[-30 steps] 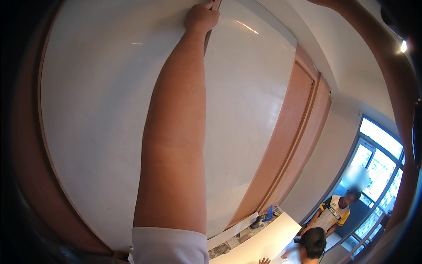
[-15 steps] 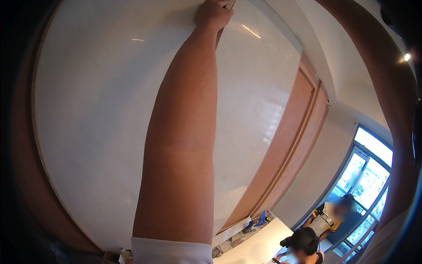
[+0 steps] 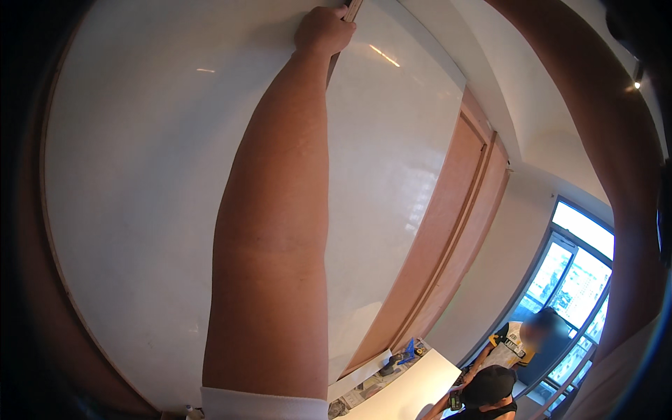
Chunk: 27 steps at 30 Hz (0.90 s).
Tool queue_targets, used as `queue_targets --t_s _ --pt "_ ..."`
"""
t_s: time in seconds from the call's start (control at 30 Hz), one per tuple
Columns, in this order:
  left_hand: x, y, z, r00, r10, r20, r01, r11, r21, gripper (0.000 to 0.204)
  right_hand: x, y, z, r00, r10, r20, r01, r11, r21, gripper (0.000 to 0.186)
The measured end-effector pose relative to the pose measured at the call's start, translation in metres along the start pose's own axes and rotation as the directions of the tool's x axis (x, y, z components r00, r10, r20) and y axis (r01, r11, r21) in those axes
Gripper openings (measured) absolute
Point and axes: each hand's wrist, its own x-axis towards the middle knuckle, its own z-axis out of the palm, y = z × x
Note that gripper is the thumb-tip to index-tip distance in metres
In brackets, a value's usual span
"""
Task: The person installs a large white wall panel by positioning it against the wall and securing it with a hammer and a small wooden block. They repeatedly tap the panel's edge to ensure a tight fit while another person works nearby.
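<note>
My left arm reaches up across a large white glossy panel, and my left hand is closed on a narrow wooden strip at the top of the view, against the panel. The strip runs down behind my wrist, and its far end is out of view. My right arm is raised along the right side of the view, and its hand is beyond the top edge.
Pinkish wood panelling stands right of the white panel. Below it is a pale board with a blue tool. Two co-workers, one in a yellow-and-white shirt, one in a black cap, are near a window.
The view has shifted slightly, with the window and panelling lower and further left. My left hand keeps its grip. The capped co-worker's hand has moved and now has a dark object at it.
</note>
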Motion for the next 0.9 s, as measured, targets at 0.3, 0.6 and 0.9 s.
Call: queue_targets --t_s 0.3,0.6,0.9 --pt "-0.003 0.000 -0.003 0.999 -0.011 0.052 0.015 0.998 -0.067 0.054 -0.007 -0.006 0.010 0.985 -0.037 -0.171 0.048 0.997 0.059 0.024" --pt "-0.001 -0.003 -0.001 0.991 0.089 -0.103 -0.090 0.996 -0.004 0.051 -0.003 -0.009 0.005 0.994 -0.072 -0.086 0.067 0.996 -0.060 0.026" --pt "-0.004 0.000 -0.005 0.999 0.038 -0.037 -0.040 0.998 -0.041 0.055 -0.006 0.000 0.009 0.984 -0.131 -0.123 0.123 0.990 -0.067 0.024"
